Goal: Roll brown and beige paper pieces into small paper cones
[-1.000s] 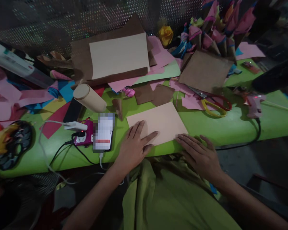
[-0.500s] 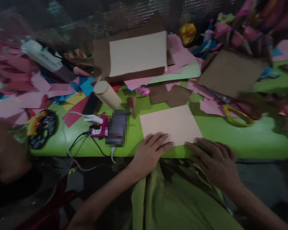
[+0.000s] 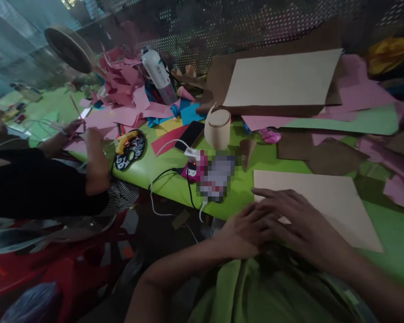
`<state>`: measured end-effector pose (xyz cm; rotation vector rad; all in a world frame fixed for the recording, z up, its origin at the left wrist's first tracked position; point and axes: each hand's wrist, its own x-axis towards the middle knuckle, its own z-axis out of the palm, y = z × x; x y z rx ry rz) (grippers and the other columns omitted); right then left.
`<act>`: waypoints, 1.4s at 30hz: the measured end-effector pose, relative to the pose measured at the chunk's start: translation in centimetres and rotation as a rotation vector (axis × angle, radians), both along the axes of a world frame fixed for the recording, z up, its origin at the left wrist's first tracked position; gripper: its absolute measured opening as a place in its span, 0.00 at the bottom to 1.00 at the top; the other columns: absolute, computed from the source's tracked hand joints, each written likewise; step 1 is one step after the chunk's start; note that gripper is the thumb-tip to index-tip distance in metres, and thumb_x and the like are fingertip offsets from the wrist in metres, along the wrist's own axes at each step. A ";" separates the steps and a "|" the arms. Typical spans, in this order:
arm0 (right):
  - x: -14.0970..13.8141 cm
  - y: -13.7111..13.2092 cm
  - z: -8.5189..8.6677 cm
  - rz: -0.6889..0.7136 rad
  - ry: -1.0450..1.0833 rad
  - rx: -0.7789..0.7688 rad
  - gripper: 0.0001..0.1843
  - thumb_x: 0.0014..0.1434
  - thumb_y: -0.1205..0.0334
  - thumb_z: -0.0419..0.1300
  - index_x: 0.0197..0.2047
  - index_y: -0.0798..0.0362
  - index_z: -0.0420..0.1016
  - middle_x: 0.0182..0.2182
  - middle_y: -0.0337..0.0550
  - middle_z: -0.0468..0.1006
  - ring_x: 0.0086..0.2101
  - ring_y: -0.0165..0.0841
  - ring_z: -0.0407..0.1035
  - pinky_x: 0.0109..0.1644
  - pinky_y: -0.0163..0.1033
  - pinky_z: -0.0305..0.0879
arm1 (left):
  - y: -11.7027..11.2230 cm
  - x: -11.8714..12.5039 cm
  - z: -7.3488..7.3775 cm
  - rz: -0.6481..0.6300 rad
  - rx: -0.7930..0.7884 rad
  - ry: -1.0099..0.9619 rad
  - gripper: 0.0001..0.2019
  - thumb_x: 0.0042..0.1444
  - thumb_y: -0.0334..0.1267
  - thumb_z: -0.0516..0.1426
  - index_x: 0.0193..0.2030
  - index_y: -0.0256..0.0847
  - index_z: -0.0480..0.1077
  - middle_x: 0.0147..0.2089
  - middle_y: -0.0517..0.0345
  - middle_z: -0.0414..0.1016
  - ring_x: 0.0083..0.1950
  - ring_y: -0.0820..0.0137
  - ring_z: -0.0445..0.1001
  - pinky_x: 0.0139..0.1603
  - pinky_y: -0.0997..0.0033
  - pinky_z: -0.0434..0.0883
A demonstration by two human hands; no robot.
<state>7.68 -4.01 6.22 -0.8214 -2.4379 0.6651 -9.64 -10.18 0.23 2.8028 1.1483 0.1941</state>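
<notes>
A plain beige paper sheet (image 3: 326,202) lies flat near the table's front edge. My right hand (image 3: 292,220) is open across my left hand, its fingers stretched out over the sheet's near left corner. Under it, my left hand (image 3: 240,233) rests with fingers extended and partly covered; it looks open, with no object visible in it. To their left is a blurred-out phone (image 3: 218,177) on a white cable, beside a pink power adapter (image 3: 193,170). A small brown paper cone (image 3: 247,152) stands behind the sheet, near a beige paper roll (image 3: 218,129).
A large pale sheet (image 3: 283,83) lies on brown cardboard (image 3: 215,83) at the back. Pink paper scraps (image 3: 121,112), a white bottle (image 3: 158,74) and a tape dispenser (image 3: 130,150) are leftward. A co-worker (image 3: 47,179) sits at the left, arms over the table.
The view has swung left, bringing the co-worker and a fan into sight. My hands have come together from apart on the sheet's front edge, the right now over the left.
</notes>
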 end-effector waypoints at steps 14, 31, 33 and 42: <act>-6.0 1.8 -2.5 0.123 -0.137 -0.052 0.10 0.67 0.60 0.54 0.45 0.47 0.76 0.60 0.47 0.77 0.51 0.44 0.72 0.49 0.53 0.71 | 0.0 0.2 0.7 0.035 -0.148 0.053 0.18 0.68 0.36 0.48 0.59 0.37 0.71 0.62 0.47 0.74 0.63 0.60 0.69 0.61 0.60 0.67; 10.7 -5.1 -4.7 -0.268 -0.207 0.113 0.27 0.67 0.64 0.56 0.68 0.40 0.66 0.61 0.45 0.76 0.57 0.42 0.73 0.55 0.52 0.76 | 0.6 -0.9 1.5 0.024 -0.031 -0.002 0.27 0.68 0.48 0.52 0.73 0.57 0.55 0.76 0.60 0.56 0.75 0.61 0.55 0.72 0.48 0.56; 12.2 -5.5 -5.2 -0.325 -0.227 0.151 0.27 0.67 0.65 0.56 0.68 0.42 0.66 0.61 0.46 0.75 0.59 0.41 0.72 0.57 0.51 0.75 | 0.5 -1.2 1.7 0.052 -0.022 0.016 0.26 0.68 0.48 0.52 0.72 0.58 0.56 0.76 0.61 0.57 0.75 0.60 0.56 0.71 0.47 0.57; 12.8 -5.4 -4.2 -0.396 -0.199 0.144 0.26 0.67 0.67 0.55 0.66 0.44 0.67 0.60 0.46 0.77 0.56 0.38 0.74 0.55 0.48 0.75 | 1.1 -2.8 3.1 0.061 0.156 0.023 0.23 0.65 0.39 0.53 0.67 0.50 0.66 0.72 0.57 0.65 0.70 0.57 0.65 0.67 0.50 0.64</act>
